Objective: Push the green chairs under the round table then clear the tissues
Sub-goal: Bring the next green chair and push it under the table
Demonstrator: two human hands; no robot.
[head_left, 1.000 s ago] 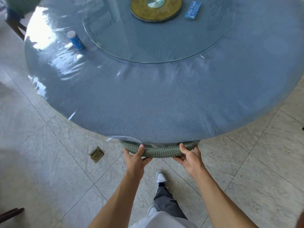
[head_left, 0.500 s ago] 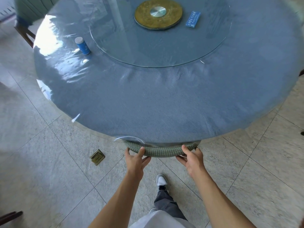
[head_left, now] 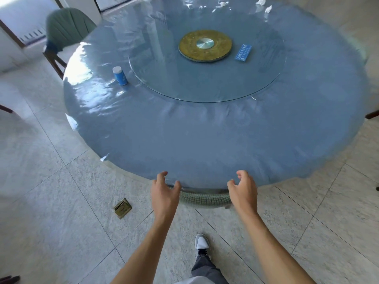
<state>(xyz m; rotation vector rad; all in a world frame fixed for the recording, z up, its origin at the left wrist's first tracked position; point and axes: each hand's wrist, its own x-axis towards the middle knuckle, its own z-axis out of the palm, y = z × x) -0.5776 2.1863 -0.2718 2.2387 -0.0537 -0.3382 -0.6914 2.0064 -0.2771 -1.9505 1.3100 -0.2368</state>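
Peeking from under table point(head_left: 205, 140), ribbed green chair point(head_left: 203, 199)

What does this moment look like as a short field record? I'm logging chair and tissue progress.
near chair: green chair pushed under the round table, only its backrest top showing
left hand: off the chair, fingers loosely spread, holding nothing
right hand: off the chair, fingers loosely curled, holding nothing
other chair: green chair at far left, not pushed in
tissues: white pieces on the table's far edge, not cleared
also on table: blue canister, blue packet
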